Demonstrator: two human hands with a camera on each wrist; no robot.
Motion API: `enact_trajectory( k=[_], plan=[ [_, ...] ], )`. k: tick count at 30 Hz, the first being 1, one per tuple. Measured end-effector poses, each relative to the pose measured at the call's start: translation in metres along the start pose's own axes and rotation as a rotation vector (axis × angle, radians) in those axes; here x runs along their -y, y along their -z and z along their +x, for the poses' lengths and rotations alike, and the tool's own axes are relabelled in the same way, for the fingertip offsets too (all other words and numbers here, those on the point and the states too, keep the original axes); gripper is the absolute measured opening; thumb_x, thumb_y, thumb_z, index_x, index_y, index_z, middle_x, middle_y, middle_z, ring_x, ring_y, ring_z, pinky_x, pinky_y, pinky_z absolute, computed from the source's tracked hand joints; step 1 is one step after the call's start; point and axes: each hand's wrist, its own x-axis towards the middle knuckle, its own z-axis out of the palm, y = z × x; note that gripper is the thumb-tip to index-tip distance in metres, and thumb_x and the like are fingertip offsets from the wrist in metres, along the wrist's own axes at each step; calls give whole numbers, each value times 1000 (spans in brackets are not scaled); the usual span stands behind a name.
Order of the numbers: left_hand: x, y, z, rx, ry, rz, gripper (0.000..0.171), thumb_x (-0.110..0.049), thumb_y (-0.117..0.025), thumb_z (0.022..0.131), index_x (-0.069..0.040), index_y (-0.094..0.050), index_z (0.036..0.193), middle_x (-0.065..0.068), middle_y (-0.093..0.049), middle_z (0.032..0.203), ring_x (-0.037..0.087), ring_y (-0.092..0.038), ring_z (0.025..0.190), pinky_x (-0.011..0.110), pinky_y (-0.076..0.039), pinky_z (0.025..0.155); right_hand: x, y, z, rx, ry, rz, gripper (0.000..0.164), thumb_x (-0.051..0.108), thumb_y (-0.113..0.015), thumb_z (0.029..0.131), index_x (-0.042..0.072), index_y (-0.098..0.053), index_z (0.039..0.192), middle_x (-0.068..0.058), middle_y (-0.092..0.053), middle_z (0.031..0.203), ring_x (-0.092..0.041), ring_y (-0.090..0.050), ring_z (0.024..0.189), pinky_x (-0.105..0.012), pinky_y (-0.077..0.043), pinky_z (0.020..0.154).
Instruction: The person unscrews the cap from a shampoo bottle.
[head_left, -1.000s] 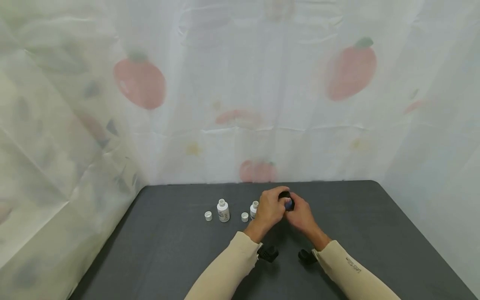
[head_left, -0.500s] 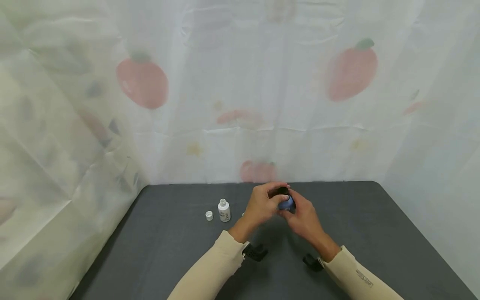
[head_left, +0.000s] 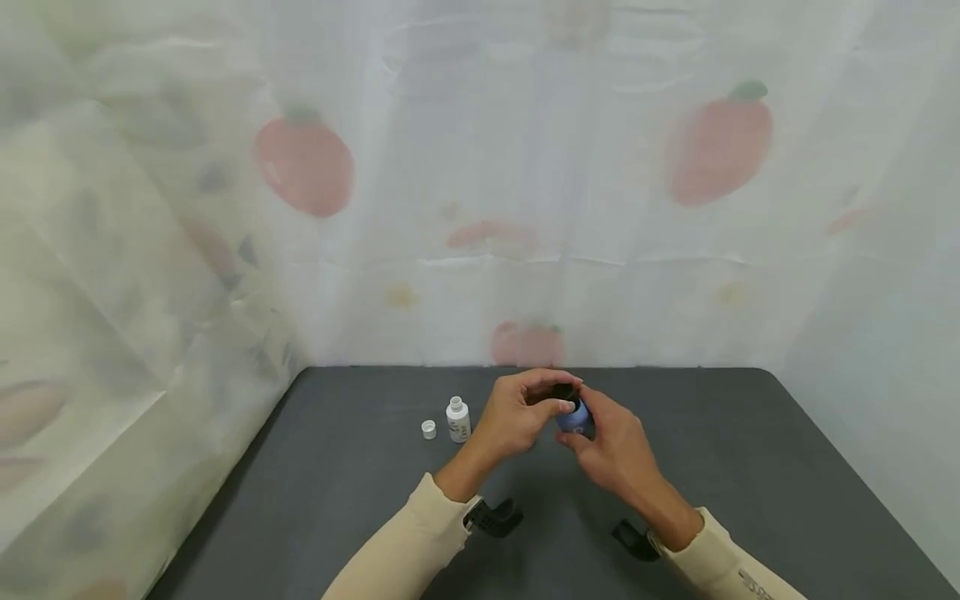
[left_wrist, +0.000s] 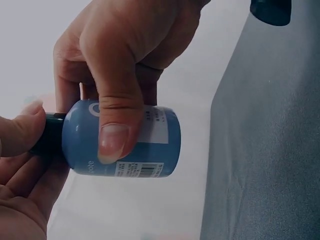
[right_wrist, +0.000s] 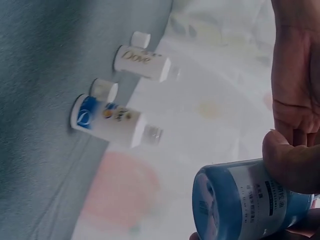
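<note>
Just beside the left grip (head_left: pixel 517 414), pinching the black cap (left_wrist: pixel 52 134), the blue bottle (left_wrist: pixel 150 151) was best held steady by the clasping right grip (head_left: pixel 617 437).

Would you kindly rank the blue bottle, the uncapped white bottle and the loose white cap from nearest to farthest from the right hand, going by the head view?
1. Blue bottle: nearest, gripped by the right hand.
2. White bottle: upright on the table, off to the left.
3. White cap: farthest, left of that bottle.
</note>
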Motion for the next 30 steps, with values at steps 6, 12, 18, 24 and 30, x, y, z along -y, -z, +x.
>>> enact_trajectory(
  k=[6,12,18,24,30],
  plan=[
    [-6,5,-8,-42,-29,-10,28,-6,-72,98,-8,-73,125,14,-76,124,28,-75,115,25,-61,95,13,3,2,11,23,-20,64,13,-87,85,-1,-59,141,-17,-73,120,-33,-75,100,-49,-63,79],
    [-4,6,-15,-87,-30,-37,29,-2,-72,96,-3,-73,125,19,-75,124,32,-73,117,24,-61,96,21,-1,1,11,33,-52,63,12,-87,84,-1,-61,139,-17,-74,117,-32,-75,97,-49,-64,79],
    [-3,0,-18,-173,-42,-49,28,-1,-75,93,-2,-76,121,20,-77,119,31,-75,114,22,-61,93,24,-3,2,-17,48,-74,56,10,-87,82,-1,-64,133,-16,-75,113,-32,-75,92,-49,-63,76],
    [-1,-9,-20,-246,-121,-14,27,1,-77,91,1,-77,118,22,-78,114,34,-77,108,21,-62,86,24,-3,1,-54,79,-85,47,9,-87,81,0,-68,123,-15,-76,104,-29,-74,83,-46,-63,71],
    [-7,-15,-25,-298,-133,9,27,-1,-77,91,1,-77,118,21,-78,116,34,-77,109,26,-63,92,28,-2,0,-84,97,-93,45,10,-90,77,1,-70,117,-14,-76,97,-29,-74,79,-46,-62,68]
  ],
)
